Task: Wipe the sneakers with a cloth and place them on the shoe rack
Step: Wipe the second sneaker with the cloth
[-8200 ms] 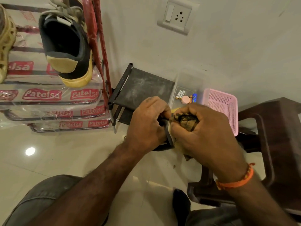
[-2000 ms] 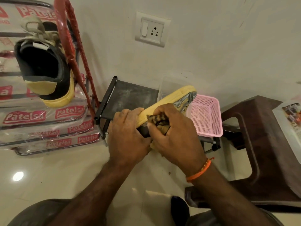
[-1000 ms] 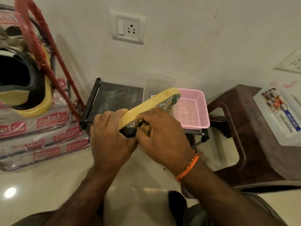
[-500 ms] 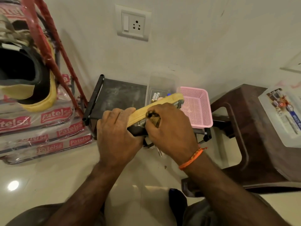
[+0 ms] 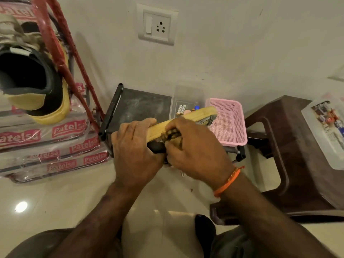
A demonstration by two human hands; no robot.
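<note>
The left hand (image 5: 136,151) curls around the heel end of a black sneaker with a thick yellow rubber sole (image 5: 188,117), held sideways in the air so the sole edge faces up and the toe points toward the right, over the rim of a pink perforated plastic basket (image 5: 235,125). The right hand (image 5: 195,152) is closed around a bunched brown patterned cloth (image 5: 171,135), pressing it against the side of the sneaker just below the yellow sole edge. An orange thread band (image 5: 228,181) circles the right wrist.

The held sneaker hangs above a low black metal stand (image 5: 141,107) that sits against the white wall. On that stand, between its dusty bare top and the pink basket, is a clear plastic box (image 5: 188,98) holding 2 small batteries and a few other small items too tiny to identify.

At the left, the red-framed shoe rack wrapped in printed plastic film (image 5: 61,53) carries a second black sneaker with yellow sole and pale laces (image 5: 35,81), its open heel end facing the camera, tilted on an upper shelf. A white wall socket with a switch (image 5: 156,25) is mounted above the stand. At the right stands a dark brown plastic stool (image 5: 290,146) with a white lidded plastic container (image 5: 327,131) on top. The floor is glossy cream tile (image 5: 55,202).
</note>
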